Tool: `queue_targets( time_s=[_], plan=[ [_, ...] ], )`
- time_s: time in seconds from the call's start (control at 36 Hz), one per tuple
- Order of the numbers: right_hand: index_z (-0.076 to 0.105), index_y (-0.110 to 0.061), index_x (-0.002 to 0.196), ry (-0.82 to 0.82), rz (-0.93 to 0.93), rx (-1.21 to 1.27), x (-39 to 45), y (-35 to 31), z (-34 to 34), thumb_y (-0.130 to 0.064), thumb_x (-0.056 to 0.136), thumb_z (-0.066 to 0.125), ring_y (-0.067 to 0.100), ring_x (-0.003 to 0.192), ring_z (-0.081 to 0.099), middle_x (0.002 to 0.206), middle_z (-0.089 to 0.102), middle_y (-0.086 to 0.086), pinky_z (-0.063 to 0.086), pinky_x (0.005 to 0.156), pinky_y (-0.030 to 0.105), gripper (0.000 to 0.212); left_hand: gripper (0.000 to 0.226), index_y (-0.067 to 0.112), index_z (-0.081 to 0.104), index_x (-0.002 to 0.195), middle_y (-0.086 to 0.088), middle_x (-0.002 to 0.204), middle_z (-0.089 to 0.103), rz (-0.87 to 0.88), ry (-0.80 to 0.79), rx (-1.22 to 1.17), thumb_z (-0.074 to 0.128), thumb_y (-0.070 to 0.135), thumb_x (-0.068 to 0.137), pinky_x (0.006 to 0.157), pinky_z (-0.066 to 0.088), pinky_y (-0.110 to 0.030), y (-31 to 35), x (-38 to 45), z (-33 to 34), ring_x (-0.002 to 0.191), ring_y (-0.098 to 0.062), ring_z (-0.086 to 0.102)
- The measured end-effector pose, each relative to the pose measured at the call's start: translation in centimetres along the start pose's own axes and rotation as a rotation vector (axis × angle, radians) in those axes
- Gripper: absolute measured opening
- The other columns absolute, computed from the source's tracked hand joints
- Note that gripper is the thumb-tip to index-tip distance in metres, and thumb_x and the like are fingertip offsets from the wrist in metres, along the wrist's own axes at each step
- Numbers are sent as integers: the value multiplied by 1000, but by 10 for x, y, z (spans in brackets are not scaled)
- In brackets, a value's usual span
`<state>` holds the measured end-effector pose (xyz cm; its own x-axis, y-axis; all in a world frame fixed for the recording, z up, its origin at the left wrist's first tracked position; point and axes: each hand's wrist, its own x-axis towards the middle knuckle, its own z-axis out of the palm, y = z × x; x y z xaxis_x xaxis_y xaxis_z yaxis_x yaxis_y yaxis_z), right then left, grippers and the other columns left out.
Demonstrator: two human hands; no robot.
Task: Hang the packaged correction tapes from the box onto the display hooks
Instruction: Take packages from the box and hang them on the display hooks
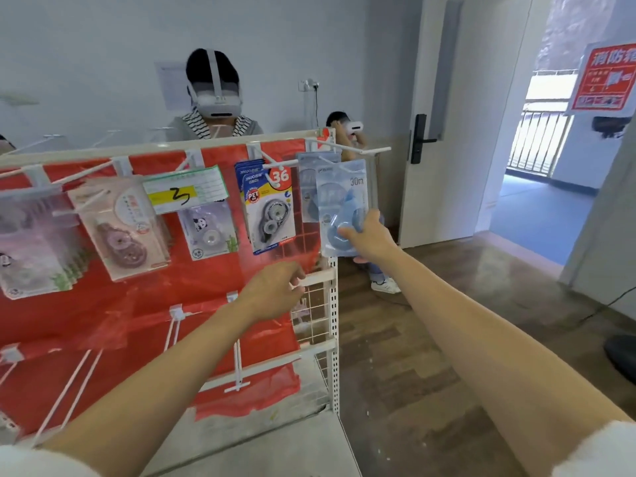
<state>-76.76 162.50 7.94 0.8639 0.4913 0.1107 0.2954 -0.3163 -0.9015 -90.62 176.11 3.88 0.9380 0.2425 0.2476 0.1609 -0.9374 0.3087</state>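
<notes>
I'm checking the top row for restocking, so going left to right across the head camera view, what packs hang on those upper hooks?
Clear panda packs → pink correction tape pack → number 3 price tag → panda pack → blue PET 36 pack → light blue 30m pack, held by the right hand.

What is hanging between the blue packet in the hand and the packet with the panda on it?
In the head view, one packet with a red 36 circle hangs between the blue packet held by the right hand and the panda packet.
</notes>
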Motion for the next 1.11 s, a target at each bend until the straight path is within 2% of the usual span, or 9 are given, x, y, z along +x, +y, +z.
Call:
queue_targets(
  time_s=[0.11,0.25,0.36,0.47,0.69,0.78,0.86,1.0,1.11],
  plan=[
    [22,-4,138,-4,20,-26,27,-6,14,-25,92,60,35,113,53,121,47,16,52,90,50,63,18,12,64,105,0,103,64,-8,14,49,57,19,90,87,49,-32,-21,-12,-10,93,-14,58],
    [25,-6,135,42,38,-16,56,-12,33,-27,93,58,35,110,55,124,51,20,53,86,42,58,12,7,65,96,-5,97,64,4,3,88,56,12,89,85,46,-35,-38,-26,-20,89,-19,57],
    [26,-5,136,57,61,0,68,-11,45,-22,93,60,40,117,51,130,48,23,48,94,52,57,14,10,65,100,-5,99,62,-2,-6,112,56,15,90,88,46,-34,-48,-29,-23,93,-19,58],
    [25,-4,138,64,57,-68,70,-7,50,-21,94,57,38,116,53,130,50,22,48,95,50,57,14,11,65,101,-3,99,61,13,-26,115,56,16,90,88,47,-35,-55,-26,-20,92,-18,58],
    [35,-1,138,56,18,-377,59,-9,44,-20,94,53,36,118,52,133,49,18,43,84,33,51,16,13,64,102,-1,98,58,79,-56,70,55,20,90,87,45,-32,-60,-14,-13,92,-18,56],
    [40,-2,137,42,-53,-564,44,-13,40,-18,98,46,36,120,51,138,44,20,44,94,38,43,13,14,64,98,-1,95,58,138,-74,55,55,19,89,86,46,-33,-64,-11,-10,91,-19,57],
    [35,1,141,36,-63,-654,26,-11,42,-18,102,40,36,126,47,145,38,21,41,96,37,44,13,14,64,97,-2,95,59,187,-104,30,56,17,87,85,47,-36,-67,-10,-6,89,-19,58],
    [46,4,127,46,53,-682,1,8,55,-18,92,54,35,112,56,124,57,20,40,76,33,42,12,12,64,96,3,89,55,289,-134,-15,57,16,88,83,47,-33,-68,-12,4,84,-17,54],
    [50,-5,117,14,4,-793,-26,24,63,-27,93,53,35,107,58,117,61,16,46,83,38,32,13,11,63,97,-1,94,58,361,-178,-59,55,16,88,77,45,-30,-65,-15,16,86,-17,55]
  ],
)
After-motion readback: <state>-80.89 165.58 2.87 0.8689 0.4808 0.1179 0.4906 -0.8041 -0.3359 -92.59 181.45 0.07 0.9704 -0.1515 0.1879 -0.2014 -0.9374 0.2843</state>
